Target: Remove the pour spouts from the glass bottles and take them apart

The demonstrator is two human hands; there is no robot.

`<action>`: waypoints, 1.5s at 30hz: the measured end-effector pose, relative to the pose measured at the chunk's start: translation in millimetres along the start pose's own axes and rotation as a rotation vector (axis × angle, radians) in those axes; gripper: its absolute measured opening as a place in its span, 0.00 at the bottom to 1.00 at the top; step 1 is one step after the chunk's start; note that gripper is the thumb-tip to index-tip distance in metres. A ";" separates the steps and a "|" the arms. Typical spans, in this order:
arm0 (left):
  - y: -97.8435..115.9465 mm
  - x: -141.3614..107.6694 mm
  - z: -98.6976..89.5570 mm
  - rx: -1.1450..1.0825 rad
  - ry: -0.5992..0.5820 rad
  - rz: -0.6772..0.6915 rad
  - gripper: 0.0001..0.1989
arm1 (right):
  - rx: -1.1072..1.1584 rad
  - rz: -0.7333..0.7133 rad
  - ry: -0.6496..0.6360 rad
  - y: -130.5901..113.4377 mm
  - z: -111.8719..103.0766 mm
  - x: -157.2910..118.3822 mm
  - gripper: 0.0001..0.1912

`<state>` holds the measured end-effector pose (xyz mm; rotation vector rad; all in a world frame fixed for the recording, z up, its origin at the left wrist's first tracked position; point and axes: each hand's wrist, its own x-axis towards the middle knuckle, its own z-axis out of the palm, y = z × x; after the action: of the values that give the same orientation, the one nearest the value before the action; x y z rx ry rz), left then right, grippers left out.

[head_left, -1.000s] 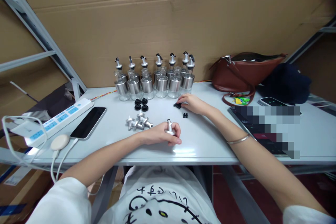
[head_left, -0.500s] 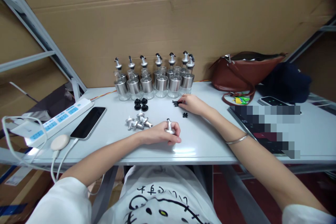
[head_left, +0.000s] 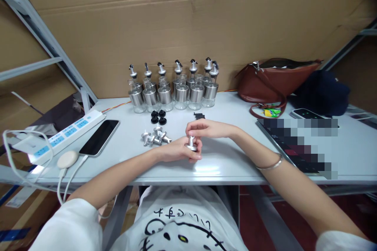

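Brown cardboard (head_left: 123,23) stands upright behind the pale bench (head_left: 235,157), rising well beyond the fingers of both hands. Above the near edge, the left hand (head_left: 179,149) has its fingers curled around a metal pourer (head_left: 191,146), which stands roughly upright in their grip, its round flange showing between thumb and fingers. From the right, the right hand (head_left: 209,128) reaches over, its thumb and fingertips brought together at the pourer's top; whether they pinch a small part there cannot be told. A bracelet (head_left: 270,164) circles the forearm behind those fingers.

Just beyond the right fingers lies a small group of black pieces (head_left: 199,115), partly hidden by the hand. Left of the left fingers, loose metal pourers (head_left: 156,137) lie in a cluster, with four black stoppers (head_left: 158,117) just past them. Farther out, glass bottles (head_left: 165,96) with metal sleeves stand in two rows; five in front have open necks, while the others carry pourers.

Well to the left of the fingers are a phone (head_left: 100,137) and a white power strip (head_left: 67,137). Well to the right and farther back, a brown bag (head_left: 273,82) sits beside a dark cap (head_left: 322,92).
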<state>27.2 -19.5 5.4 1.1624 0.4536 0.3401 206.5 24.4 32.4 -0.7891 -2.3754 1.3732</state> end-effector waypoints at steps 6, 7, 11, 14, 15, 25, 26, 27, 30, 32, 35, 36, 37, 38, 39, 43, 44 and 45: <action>0.2 -0.1 0.0 0.066 0.001 -0.012 0.19 | 0.141 -0.019 -0.058 3.1 1.2 0.4 0.18; 0.2 0.2 -0.2 0.076 0.002 -0.012 0.19 | 0.150 -0.017 -0.067 3.3 1.1 0.4 0.18; -0.3 1.4 -1.3 0.090 0.005 -0.019 0.21 | 0.150 -0.002 -0.086 1.7 2.9 0.3 0.19; -0.4 1.4 -1.9 0.100 -0.004 -0.032 0.19 | 0.130 0.011 -0.096 0.7 4.3 0.3 0.21; -0.2 1.2 -1.9 0.105 -0.006 -0.035 0.18 | 0.124 0.013 -0.099 0.4 4.5 0.1 0.21; 0.0 0.8 -1.1 0.067 0.001 -0.013 0.19 | -0.008 0.020 -0.046 -4.2 3.6 -1.1 0.25; -0.5 1.3 -1.5 0.050 0.008 -0.007 0.20 | -0.028 0.022 -0.017 -3.6 3.4 -0.8 0.25; -1.0 1.8 -1.9 0.035 0.015 -0.001 0.21 | -0.042 0.024 0.012 -3.1 3.4 -0.5 0.26; -2.3 3.2 -2.5 0.009 0.027 0.012 0.21 | -0.091 0.038 0.085 -3.2 4.1 0.5 0.25; -3.6 3.7 -2.1 0.002 0.038 0.028 0.20 | -0.130 0.046 0.117 -5.1 5.4 1.2 0.24; -6.2 3.7 -0.5 0.003 0.064 0.060 0.20 | -0.186 0.049 0.161 -8.5 7.3 2.1 0.22; -6.9 3.5 0.0 0.010 0.074 0.069 0.20 | -0.204 0.049 0.178 -9.1 7.7 2.4 0.22; -7.3 3.3 0.4 0.019 0.081 0.076 0.19 | -0.220 0.049 0.196 -9.3 7.9 2.7 0.22; -7.4 3.1 0.7 0.030 0.086 0.081 0.18 | -0.233 0.050 0.214 -9.1 8.1 3.0 0.22; -7.0 2.9 0.8 0.039 0.090 0.084 0.18 | -0.242 0.051 0.230 -8.7 8.1 3.3 0.22; -2.7 2.5 1.2 0.054 0.096 0.082 0.17 | -0.239 0.054 0.270 -6.3 9.0 4.8 0.22; -1.5 2.3 1.6 0.061 0.100 0.082 0.17 | -0.233 0.056 0.277 -5.7 9.2 5.2 0.22; -0.4 2.0 2.4 0.072 0.108 0.083 0.17 | -0.226 0.058 0.289 -5.0 9.0 5.5 0.23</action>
<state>30.1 -20.6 5.5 1.2391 0.5162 0.4629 196.0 19.3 32.0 -1.0457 -2.3151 0.9435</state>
